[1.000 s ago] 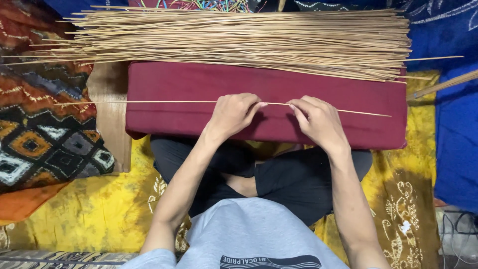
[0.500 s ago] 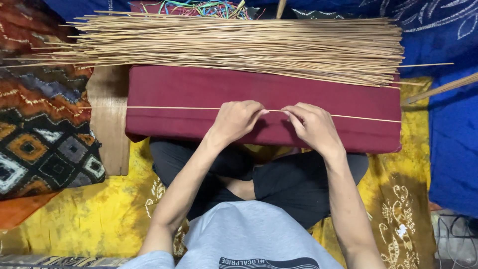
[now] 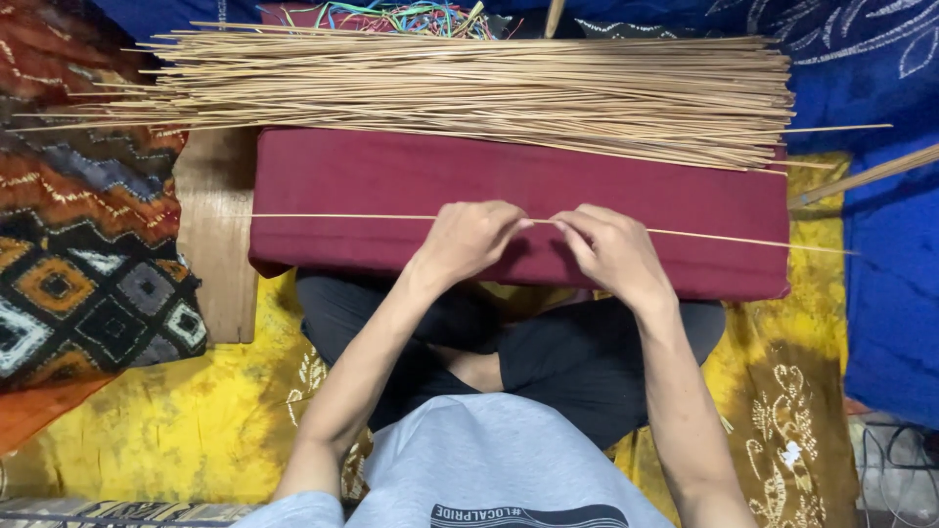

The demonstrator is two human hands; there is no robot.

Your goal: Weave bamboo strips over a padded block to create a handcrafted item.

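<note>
Cushion point(image 3: 391, 181): lay crosswise over the seated person's lap, a wooden board point(image 3: 217, 244) beneath its left end. Bundle of thin sticks point(image 3: 469, 88): lay lengthwise along the cushion's far edge, ends overhanging to the left. Single stick point(image 3: 333, 216): lay across the cushion nearer the person, parallel to the bundle, passing under left hand point(image 3: 469, 238) and right hand point(image 3: 611, 249), set side by side at mid-cushion. Patterned cloth point(image 3: 78, 264): left of the board. Floor cloth point(image 3: 166, 430): under the person. Coloured strands point(image 3: 401, 17): behind the bundle.

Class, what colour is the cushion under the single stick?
Dark red, a maroon cushion, seen in the head view.
</note>
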